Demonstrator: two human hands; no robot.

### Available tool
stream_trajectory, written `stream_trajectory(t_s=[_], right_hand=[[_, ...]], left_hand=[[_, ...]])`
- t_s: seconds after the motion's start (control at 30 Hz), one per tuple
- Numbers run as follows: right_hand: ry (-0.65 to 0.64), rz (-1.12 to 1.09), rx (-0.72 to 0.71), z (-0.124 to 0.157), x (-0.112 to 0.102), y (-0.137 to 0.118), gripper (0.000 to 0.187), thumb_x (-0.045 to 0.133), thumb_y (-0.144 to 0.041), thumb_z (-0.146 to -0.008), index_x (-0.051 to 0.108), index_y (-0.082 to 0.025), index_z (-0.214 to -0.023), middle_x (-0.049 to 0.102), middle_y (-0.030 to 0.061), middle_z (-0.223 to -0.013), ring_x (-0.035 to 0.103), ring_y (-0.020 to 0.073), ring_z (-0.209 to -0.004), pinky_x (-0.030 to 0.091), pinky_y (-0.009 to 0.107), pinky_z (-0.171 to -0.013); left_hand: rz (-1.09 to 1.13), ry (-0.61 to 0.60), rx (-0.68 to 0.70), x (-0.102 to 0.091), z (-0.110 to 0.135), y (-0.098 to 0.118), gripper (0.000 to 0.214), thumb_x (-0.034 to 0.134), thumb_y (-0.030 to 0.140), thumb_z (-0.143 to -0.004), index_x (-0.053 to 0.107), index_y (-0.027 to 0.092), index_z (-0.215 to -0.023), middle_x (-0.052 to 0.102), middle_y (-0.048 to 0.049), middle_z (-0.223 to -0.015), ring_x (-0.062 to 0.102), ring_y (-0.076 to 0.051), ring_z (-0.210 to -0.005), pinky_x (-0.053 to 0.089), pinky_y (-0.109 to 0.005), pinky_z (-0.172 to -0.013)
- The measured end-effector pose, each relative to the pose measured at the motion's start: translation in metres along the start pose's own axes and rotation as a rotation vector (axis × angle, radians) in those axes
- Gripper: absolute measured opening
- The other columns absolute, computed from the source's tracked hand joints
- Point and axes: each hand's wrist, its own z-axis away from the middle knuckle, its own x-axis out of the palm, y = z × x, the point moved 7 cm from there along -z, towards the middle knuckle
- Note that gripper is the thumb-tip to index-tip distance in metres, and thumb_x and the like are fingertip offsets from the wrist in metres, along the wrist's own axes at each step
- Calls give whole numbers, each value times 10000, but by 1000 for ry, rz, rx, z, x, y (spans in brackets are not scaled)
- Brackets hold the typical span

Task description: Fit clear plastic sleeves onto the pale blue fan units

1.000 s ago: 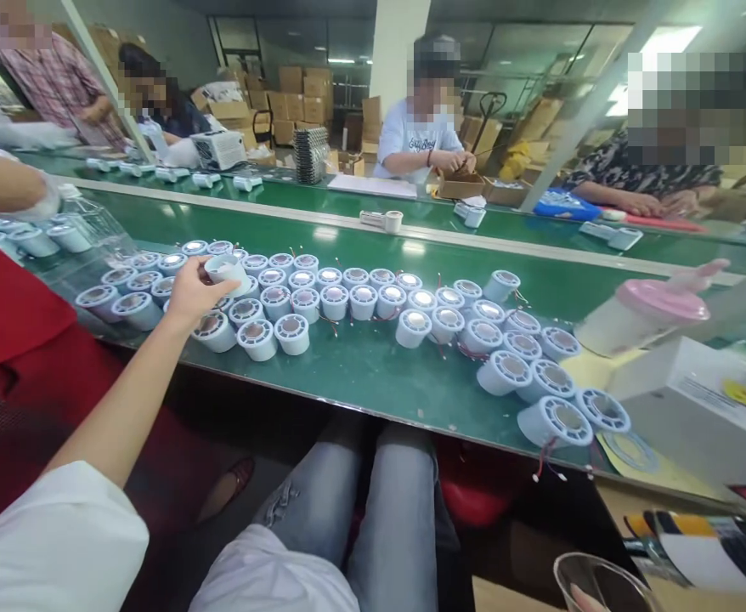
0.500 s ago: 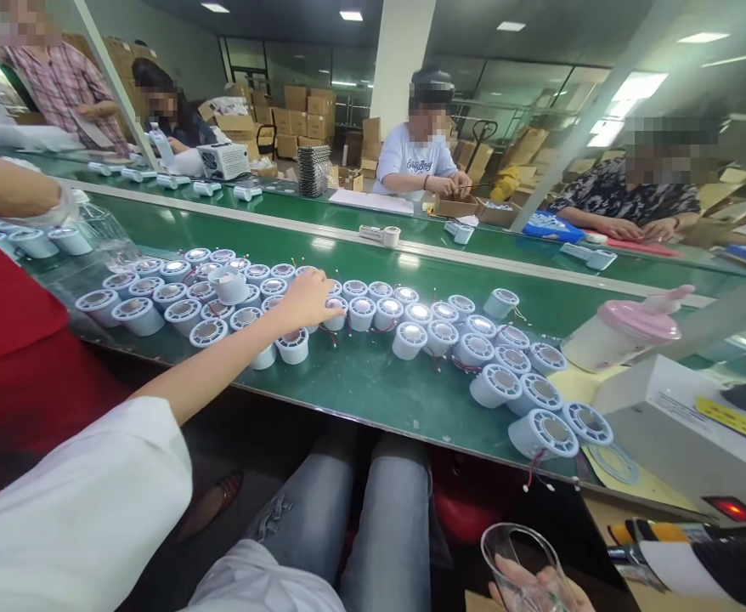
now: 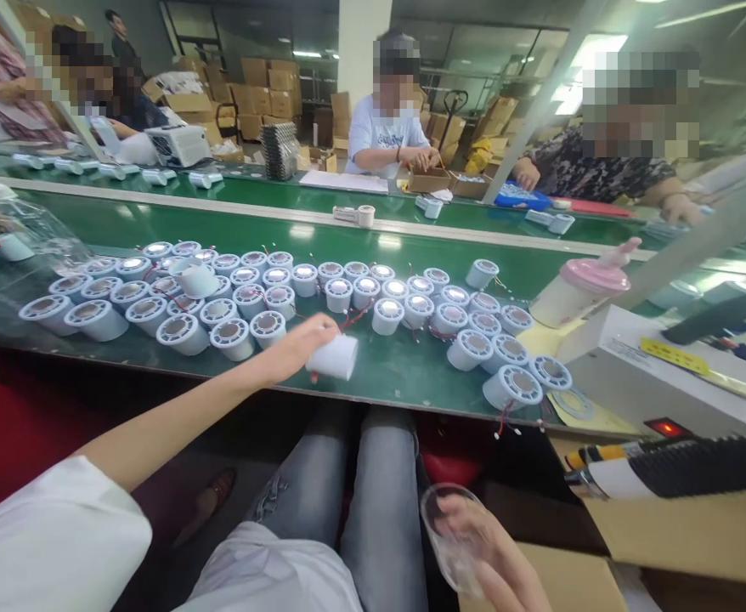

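Observation:
My left hand [image 3: 302, 342] is closed on a white cylindrical motor housing [image 3: 336, 357], tipped on its side above the near edge of the green bench. Red wires trail near its top. Low in the view, my right hand [image 3: 491, 544] grips a clear plastic cup [image 3: 443, 544], held beside my right knee with its open rim tilted up. Rows of similar upright housings [image 3: 231, 337] with round slotted tops and thin wires stand on the bench, to the left and right of my left hand. One housing [image 3: 194, 279] lies on top of others.
The green conveyor belt [image 3: 271, 223] runs behind the housings. At right are a pink-lidded cup [image 3: 580, 289], a white box [image 3: 659, 361], a black-handled tool [image 3: 666, 469] and a cardboard box [image 3: 692, 535]. Several co-workers sit across the belt. A clear bottle [image 3: 35, 225] lies at left.
My left hand has drawn a housing out of the rows towards me and tipped it over. My right hand has lifted slightly with the cup. The whole view has shifted somewhat.

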Motion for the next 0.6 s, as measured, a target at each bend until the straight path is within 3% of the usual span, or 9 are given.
stream_trajectory(t_s=[0.03,0.1,0.17,0.23,0.33,0.4,0.5,0.6], right_hand=[[-9,190,-124,-4,8,-16,284,561,-388,-866,662,-295,-1114,623,121,-1162,622,295,-1068,563,407,-825],[-9,567,-315,-9,24,-43,427,583,-273,-846,565,-291,-1273,552,138,-1211,591,286,-1088,549,418,-852],[24,839,-445,-13,36,-64,500,583,-217,-828,523,-292,-1319,504,143,-1216,564,287,-1079,549,424,-833],[80,1029,-486,-16,39,-76,515,585,-188,-812,530,-296,-1312,481,142,-1224,534,300,-1074,543,443,-823],[120,1209,-380,-18,32,-75,535,599,-151,-783,548,-293,-1296,462,149,-1290,527,307,-1027,545,453,-786],[70,1243,-282,-19,27,-65,496,603,-111,-759,599,-266,-1230,451,150,-1337,532,308,-1010,550,442,-756],[-40,1088,-173,-20,20,-52,318,613,-30,-708,685,-212,-958,486,132,-1306,524,305,-1083,536,430,-818],[-103,723,-42,-19,15,-46,134,699,-96,-699,646,-193,-775,522,105,-1211,535,261,-1120,493,407,-920]], left_hand=[[245,-186,-105,31,7,-9,436,348,582,-836,452,182,-972,572,-35,-704,554,-166,-527,438,-260,-417],[503,-524,-319,91,26,-20,443,399,586,-794,476,171,-927,572,-32,-642,537,-155,-461,397,-230,-349],[533,-727,-425,133,40,-25,395,484,537,-762,504,163,-888,563,-21,-624,515,-135,-440,369,-202,-321],[442,-830,-384,156,45,-21,351,497,495,-773,539,156,-856,537,-6,-626,474,-110,-436,345,-186,-310],[278,-918,-228,171,46,-8,344,464,459,-829,607,147,-833,506,2,-648,424,-93,-461,314,-185,-329],[91,-944,-56,174,47,2,301,457,389,-859,644,155,-830,540,-7,-705,466,-104,-539,369,-196,-420],[-227,-809,266,172,46,19,242,453,280,-874,670,175,-861,592,-25,-846,550,-143,-746,439,-244,-680],[-271,-621,391,165,46,29,197,507,293,-873,653,173,-927,597,-37,-905,565,-166,-846,426,-281,-795]])
